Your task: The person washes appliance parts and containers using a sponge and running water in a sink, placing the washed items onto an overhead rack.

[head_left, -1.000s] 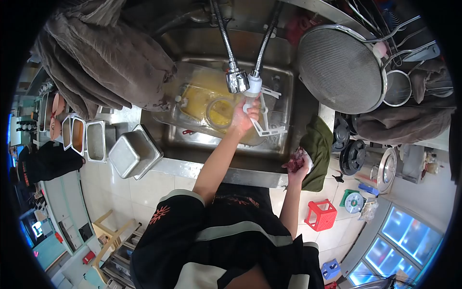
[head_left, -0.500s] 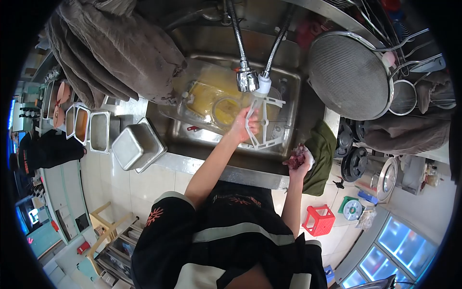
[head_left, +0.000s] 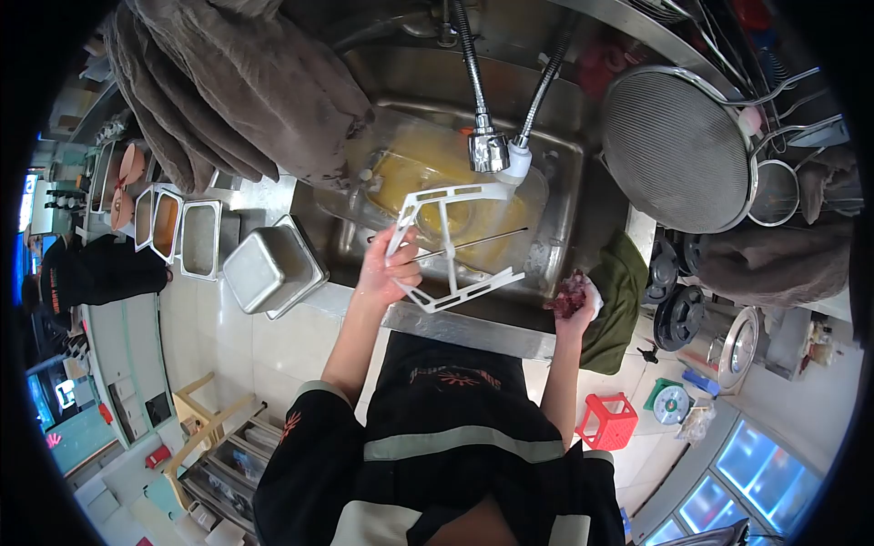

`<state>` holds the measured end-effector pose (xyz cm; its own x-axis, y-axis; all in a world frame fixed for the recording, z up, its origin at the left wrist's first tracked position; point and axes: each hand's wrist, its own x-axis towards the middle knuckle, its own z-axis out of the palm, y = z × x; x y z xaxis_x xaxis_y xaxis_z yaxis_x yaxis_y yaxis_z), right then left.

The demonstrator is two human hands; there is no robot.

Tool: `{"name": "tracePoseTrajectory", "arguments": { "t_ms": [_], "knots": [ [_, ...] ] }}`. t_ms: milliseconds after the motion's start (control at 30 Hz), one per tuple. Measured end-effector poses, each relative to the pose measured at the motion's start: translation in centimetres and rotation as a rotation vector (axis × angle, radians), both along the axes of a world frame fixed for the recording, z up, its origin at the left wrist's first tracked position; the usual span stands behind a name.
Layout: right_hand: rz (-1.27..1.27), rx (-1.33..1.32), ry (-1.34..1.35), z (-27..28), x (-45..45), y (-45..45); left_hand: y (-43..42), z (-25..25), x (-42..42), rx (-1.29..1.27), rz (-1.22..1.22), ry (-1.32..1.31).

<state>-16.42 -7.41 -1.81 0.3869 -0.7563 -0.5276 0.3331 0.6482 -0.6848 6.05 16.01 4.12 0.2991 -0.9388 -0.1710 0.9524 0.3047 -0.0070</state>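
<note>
Upturned steel pan (head_left: 262,270) is sitting off the left end of the sink (head_left: 473,331); grey cloth (head_left: 241,100) is draping above its back-left corner. Your left hand (head_left: 390,264) is gripping the left side of a white plastic frame (head_left: 448,238), fingers curling round it. You're holding that frame over the sink, near the front edge, its two slotted arms pointing right. Thin dark rod (head_left: 492,238) is running right across it; can't tell if it's attached. Clear plastic tub (head_left: 391,127) is lying in the basin below, something yellow showing through.

Key relation: frame is reaching rightward from your left hand, the nearer one, arms opening toward your right hand (head_left: 575,318), well apart. That hand is hovering at the front-right corner, forearm pointing forward, fingers clutching a reddish scouring pad (head_left: 570,296), white stuff, likely foam, beside it. Green cloth (head_left: 619,296) is hanging just right.
</note>
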Motion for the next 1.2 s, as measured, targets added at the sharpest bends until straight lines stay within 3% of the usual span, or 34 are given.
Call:
{"name": "tracePoseTrajectory", "arguments": {
  "t_ms": [67, 167, 200, 267, 300, 400, 500, 767, 867, 900, 1000, 1033, 1100, 1133, 1200],
  "knots": [
    [-0.028, 0.03, 0.038, -0.6, 0.2, 0.0, 1.4, 1.9, 0.5, 0.037, -0.005, -0.062],
    [0.017, 0.048, -0.007, 0.3, 0.3, 0.4, 2.9, 5.3, 0.5, 0.362, -0.065, -0.63],
    [0.029, 0.039, -0.012, 0.3, 0.3, 0.5, 2.9, 7.7, 0.4, 0.558, -0.169, -0.954],
    [0.052, 0.022, -0.021, 0.4, 0.3, 0.5, 2.2, 10.6, -1.3, 0.655, -0.04, -1.738],
    [0.049, 0.009, -0.018, 0.5, 0.3, 0.6, 2.0, 11.5, -2.0, 0.686, 0.039, -2.13],
    [0.048, -0.018, -0.009, 0.8, 0.5, 1.0, 2.4, 13.5, -2.9, 0.628, 0.061, -2.649],
    [0.05, -0.032, 0.003, 0.9, 0.4, 1.1, 2.5, 16.2, -3.5, 0.527, 0.18, -2.944],
    [0.063, -0.045, 0.086, -3.3, -1.5, 0.0, 2.9, 17.9, -3.4, 0.293, 0.417, -3.017],
    [0.041, -0.008, -0.072, -7.0, -3.0, -0.9, 2.9, 18.5, -3.1, 0.178, 0.498, -3.042],
    [0.126, 0.036, -0.347, -10.8, -5.1, -2.1, 2.9, 18.6, -3.0, 0.141, 0.541, -3.047],
    [0.042, -0.063, -0.036, -2.9, -1.9, 0.4, 2.7, 19.3, -2.7, 0.035, 0.663, -3.042],
    [0.062, -0.008, -0.018, 2.8, 0.2, 1.9, 2.7, 19.6, -2.6, -0.002, 0.704, -3.041],
    [0.022, 0.086, -0.113, 2.5, 0.2, 1.8, 2.4, 20.3, -2.2, -0.084, 0.795, -3.043],
    [-0.088, 0.027, 0.002, 2.7, 0.7, 2.2, 2.1, 20.7, -2.0, -0.119, 0.869, -3.044],
    [0.011, 0.004, -0.103, 3.0, 0.2, 2.0, 1.8, 21.5, -1.8, -0.168, 0.962, -3.078]
  ]
}}
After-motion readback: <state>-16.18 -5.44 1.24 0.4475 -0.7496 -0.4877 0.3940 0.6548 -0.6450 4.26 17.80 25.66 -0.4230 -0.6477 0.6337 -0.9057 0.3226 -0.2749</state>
